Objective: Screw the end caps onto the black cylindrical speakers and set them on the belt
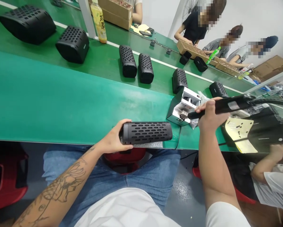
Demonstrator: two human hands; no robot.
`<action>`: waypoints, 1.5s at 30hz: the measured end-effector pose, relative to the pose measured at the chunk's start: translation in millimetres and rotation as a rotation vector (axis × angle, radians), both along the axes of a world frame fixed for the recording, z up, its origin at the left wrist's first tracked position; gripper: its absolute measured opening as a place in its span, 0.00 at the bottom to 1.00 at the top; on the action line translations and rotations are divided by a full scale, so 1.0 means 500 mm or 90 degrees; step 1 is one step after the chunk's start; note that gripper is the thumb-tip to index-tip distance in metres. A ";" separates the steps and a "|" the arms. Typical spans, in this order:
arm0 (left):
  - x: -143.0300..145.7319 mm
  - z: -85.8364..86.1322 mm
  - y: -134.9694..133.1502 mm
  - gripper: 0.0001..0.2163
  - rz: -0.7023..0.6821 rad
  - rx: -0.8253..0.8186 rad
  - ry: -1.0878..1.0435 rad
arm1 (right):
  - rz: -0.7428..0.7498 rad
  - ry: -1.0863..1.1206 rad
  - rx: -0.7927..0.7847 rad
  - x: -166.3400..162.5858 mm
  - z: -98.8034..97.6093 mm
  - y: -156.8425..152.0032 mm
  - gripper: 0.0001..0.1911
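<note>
My left hand (114,138) grips the left end of a black perforated speaker (147,132) lying on its side at the near edge of the green table (49,104). My right hand (209,115) is closed round a black electric screwdriver (228,105) with a cable trailing to the right. The screwdriver's tip points into a silver metal screw feeder box (182,107) just beyond the speaker.
Several more black speakers (72,44) lie along the green conveyor belt. A yellow drink bottle (99,20) stands at the back. People work at cardboard trays (195,52) on the far side. Another person's arm (269,160) is at my right, beside yellow paper (240,132).
</note>
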State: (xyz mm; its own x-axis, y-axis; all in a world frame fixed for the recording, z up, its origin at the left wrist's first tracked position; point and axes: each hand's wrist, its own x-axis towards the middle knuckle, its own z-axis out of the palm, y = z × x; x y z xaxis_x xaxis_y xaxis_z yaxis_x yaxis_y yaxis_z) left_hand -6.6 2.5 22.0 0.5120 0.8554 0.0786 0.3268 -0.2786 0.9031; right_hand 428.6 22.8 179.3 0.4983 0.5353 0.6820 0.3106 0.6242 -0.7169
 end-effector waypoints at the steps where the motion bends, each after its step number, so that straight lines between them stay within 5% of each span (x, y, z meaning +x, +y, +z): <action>1: 0.002 -0.001 -0.001 0.57 -0.002 -0.001 0.006 | -0.022 -0.014 -0.012 0.017 -0.012 0.027 0.32; 7: 0.009 -0.021 -0.006 0.60 -0.006 0.025 -0.012 | -0.028 -0.038 -0.083 0.046 -0.071 0.058 0.30; 12: 0.011 -0.018 -0.010 0.58 -0.021 0.047 -0.035 | 0.024 -0.005 -0.062 -0.013 -0.017 -0.033 0.25; 16: 0.014 -0.004 -0.010 0.56 -0.027 0.045 -0.033 | 0.160 0.045 -0.033 -0.105 0.033 -0.140 0.26; 21: 0.018 -0.002 -0.013 0.57 -0.016 0.009 -0.027 | 0.345 0.018 -0.115 -0.204 0.030 -0.215 0.27; 31: 0.025 0.006 -0.011 0.58 -0.020 -0.005 -0.045 | 0.393 0.025 -0.132 -0.295 0.005 -0.157 0.30; 45: 0.031 0.011 -0.015 0.57 -0.025 0.016 -0.041 | 0.515 0.021 -0.180 -0.290 -0.016 -0.159 0.22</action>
